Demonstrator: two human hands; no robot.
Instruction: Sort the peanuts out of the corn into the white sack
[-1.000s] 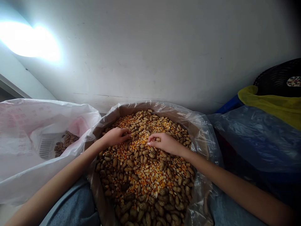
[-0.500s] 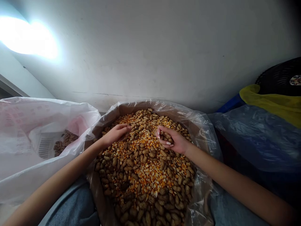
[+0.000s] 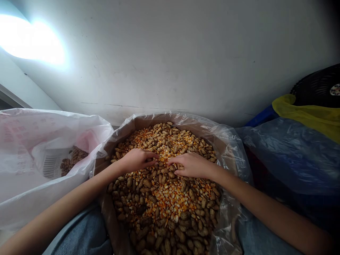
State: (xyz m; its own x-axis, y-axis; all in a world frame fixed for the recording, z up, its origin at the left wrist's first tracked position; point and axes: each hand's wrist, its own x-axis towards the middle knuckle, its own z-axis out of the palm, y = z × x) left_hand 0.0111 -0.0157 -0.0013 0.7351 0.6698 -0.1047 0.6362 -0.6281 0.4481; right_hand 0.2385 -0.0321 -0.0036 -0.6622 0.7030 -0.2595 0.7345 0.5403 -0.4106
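Peanuts (image 3: 170, 141) and corn (image 3: 170, 198) heaped in a plastic-lined carton (image 3: 140, 123); off left, white bag (image 3: 26, 170) with barcode (image 3: 51, 166), digits unreadable; left hand (image 3: 138, 160) palm-down on the pile, just apart from right hand (image 3: 192, 165), also flat, nothing gripped.

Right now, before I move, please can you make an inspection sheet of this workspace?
surface: cardboard box lined with clear plastic
job's things: peanuts in shell mixed with corn kernels, filling the box
clutter: white plastic bag with barcode, holding some peanuts; blue plastic bag; yellow cloth; round black object
hands: left hand and right hand open, palms down on the pile, fingertips close but apart
cables: nothing seen
surroundings: white wall with bright light patch; jeans beside the box
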